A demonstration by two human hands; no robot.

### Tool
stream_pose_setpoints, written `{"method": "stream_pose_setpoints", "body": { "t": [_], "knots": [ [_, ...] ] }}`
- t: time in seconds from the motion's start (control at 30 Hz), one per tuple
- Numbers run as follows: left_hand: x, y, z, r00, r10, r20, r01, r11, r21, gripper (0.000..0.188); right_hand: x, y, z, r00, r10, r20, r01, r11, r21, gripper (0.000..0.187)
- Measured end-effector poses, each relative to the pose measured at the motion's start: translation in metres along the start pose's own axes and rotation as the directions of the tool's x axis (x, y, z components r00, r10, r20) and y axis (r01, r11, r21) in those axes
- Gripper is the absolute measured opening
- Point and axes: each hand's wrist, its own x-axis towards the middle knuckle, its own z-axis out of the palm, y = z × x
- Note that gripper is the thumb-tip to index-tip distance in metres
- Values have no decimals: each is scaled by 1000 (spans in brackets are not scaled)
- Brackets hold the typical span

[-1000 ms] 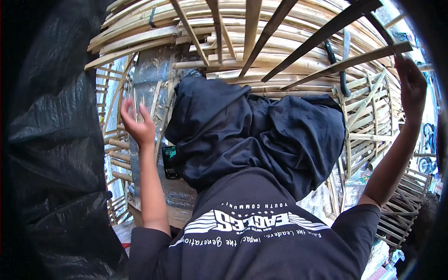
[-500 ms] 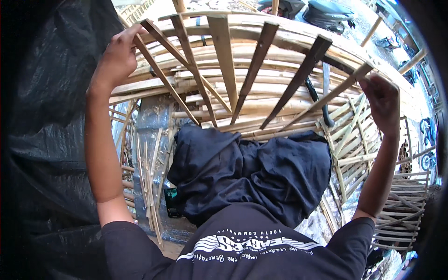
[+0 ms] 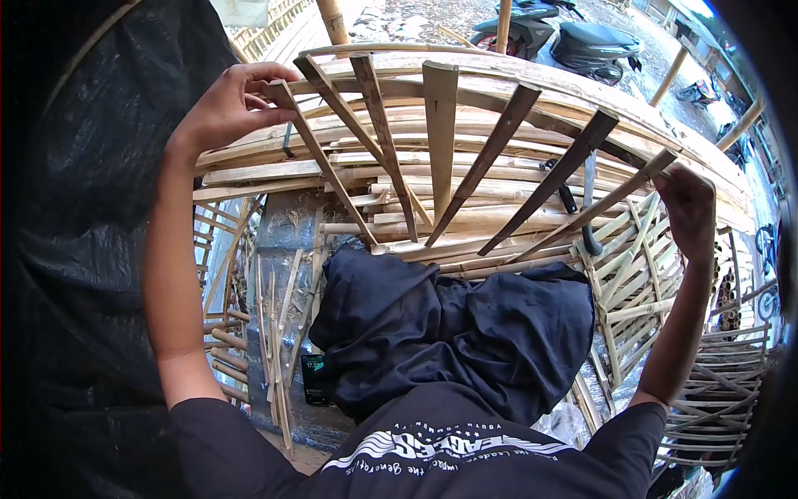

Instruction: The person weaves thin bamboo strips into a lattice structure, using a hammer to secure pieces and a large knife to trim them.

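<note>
A fan-shaped bamboo frame (image 3: 440,100) stands in front of me, made of several flat slats spreading upward with a thin cross strip behind them. At its left end, my left hand (image 3: 229,108) is closed around the strip, thumb and fingers at the top of the outermost slat. My right hand (image 3: 688,208) is closed on the right end, beside the tip of the last slat (image 3: 623,191); its fingers are curled and partly hidden. The slats' lower ends come close to my lap, covered by dark cloth (image 3: 449,333).
Long split bamboo poles (image 3: 499,125) lie piled beyond my lap. Two black-handled tools, a straight one (image 3: 568,198) and a hooked one (image 3: 591,241), rest by them. A phone (image 3: 315,381) and thin bamboo strips (image 3: 278,349) lie at left. Bamboo lattice (image 3: 636,274) stands right, motorbikes (image 3: 582,50) beyond.
The frame and both hands sit lower and further right in the picture, as the view has shifted. My left fingers have turned inward, the thumb now showing along the outermost slat.
</note>
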Motion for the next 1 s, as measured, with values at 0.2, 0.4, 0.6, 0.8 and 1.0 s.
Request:
{"method": "stream_pose_setpoints", "body": {
  "t": [0.2,0.4,0.6,0.8,1.0],
  "knots": [
    [6,7,-21,990,-9,139,25,993,-114,42,5,20,-11,1000,17,-14,-16,998,66,16],
    [3,25,-21,999,44,-10,-43,995,88,62,16,77,-16,996,79,45,-77,996,-39,10],
    [4,31,-25,993,122,3,-120,983,-141,46,5,106,-25,998,60,37,-56,993,-107,15],
    [-8,28,-13,978,205,-27,-205,947,-248,32,-7,115,-29,995,-97,-19,86,944,-319,13],
    [-17,25,2,989,148,-3,-127,838,-531,26,-24,140,-43,998,-59,12,59,945,-321,17]
  ]
}}
